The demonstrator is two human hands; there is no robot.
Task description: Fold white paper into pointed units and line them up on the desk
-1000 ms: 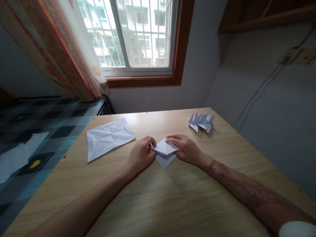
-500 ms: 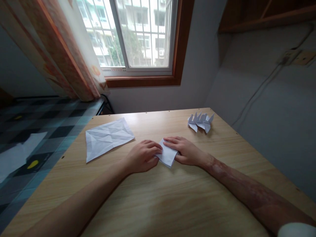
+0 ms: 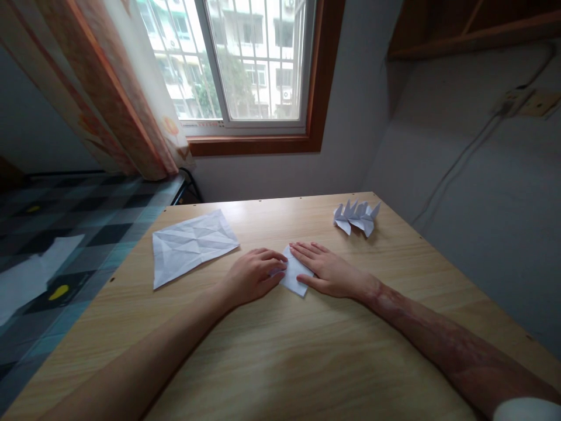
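Note:
A small folded white paper (image 3: 294, 276) lies on the wooden table (image 3: 307, 351) between my two hands. My left hand (image 3: 254, 275) rests on its left edge, fingers lying flat and pressing down. My right hand (image 3: 326, 270) lies flat over its right side, fingers stretched out toward the left. Most of the paper is hidden under the two hands. Neither hand grips it.
A creased, unfolded white sheet (image 3: 191, 244) lies to the left. A cluster of folded paper shapes (image 3: 357, 217) sits at the back right. Beyond the table's left edge is a checked blanket (image 3: 65, 234). A window (image 3: 245, 64) and a curtain (image 3: 109, 88) are behind.
One second ago the paper's upper flap stood raised between pinching fingers. It is now folded flat and both hands have spread over it, pressing it down.

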